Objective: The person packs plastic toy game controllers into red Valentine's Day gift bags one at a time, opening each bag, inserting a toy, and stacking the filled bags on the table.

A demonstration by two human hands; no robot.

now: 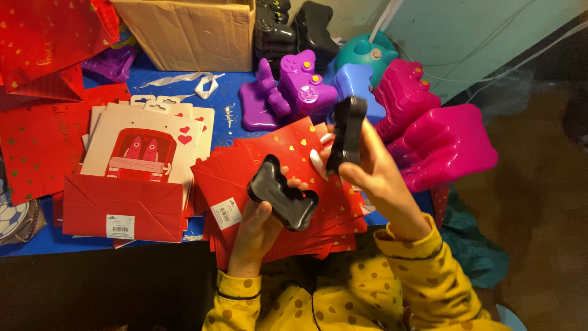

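Observation:
My left hand (257, 230) holds a black plastic shell shaped like a game controller (283, 193), its hollow side turned up. My right hand (367, 168) grips a second black controller-shaped shell (346, 132) upright, a little above and to the right of the first. The two shells are apart. Both hands hover over a fanned stack of red gift bags with small gold hearts (269, 156). Yellow dotted sleeves cover my arms.
Purple controller shells (300, 83), black ones (294, 30), a blue one (355, 83) and pink hand-shaped shells (441, 147) crowd the back of the blue table (229, 101). A cardboard box (190, 30) stands behind. Beige and red gift bags (138, 165) lie at left.

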